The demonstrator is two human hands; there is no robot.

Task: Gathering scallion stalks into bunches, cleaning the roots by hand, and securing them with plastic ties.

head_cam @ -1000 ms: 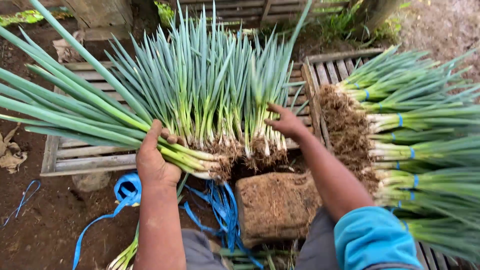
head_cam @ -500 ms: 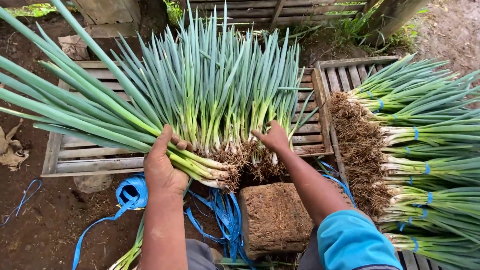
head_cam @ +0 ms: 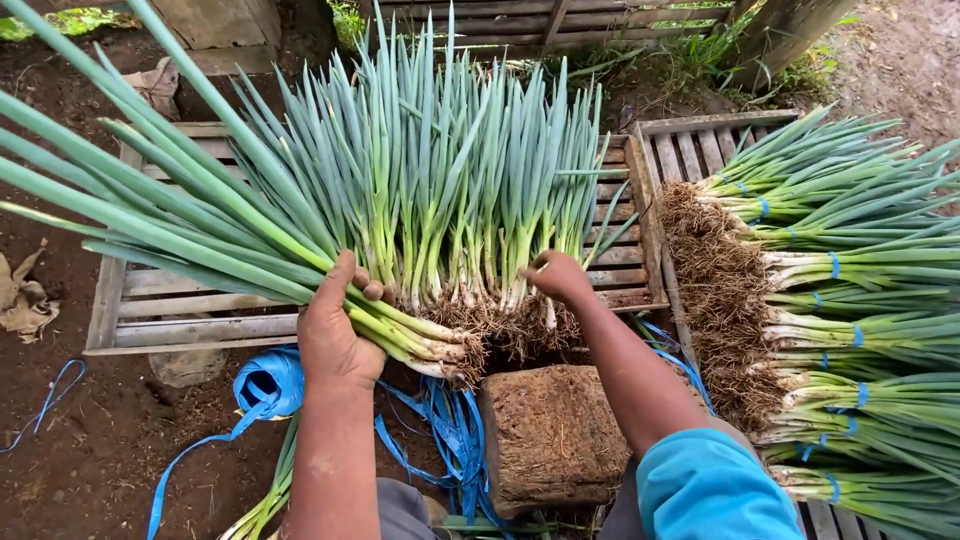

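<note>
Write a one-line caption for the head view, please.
Left hand grips a green onion bunch; right hand touches loose onions.

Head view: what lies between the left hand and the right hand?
In the head view, the left hand grips a handful of green onions; between it and the right hand stand the white stems and muddy roots of the fanned onions.

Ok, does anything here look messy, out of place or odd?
Mostly orderly. The loose blue strapping lies tangled on the dirt by the roll, and one strand trails off to the left. The left hand grips a bunch of green onions slanted across the spread ones on the wooden pallet.
</note>
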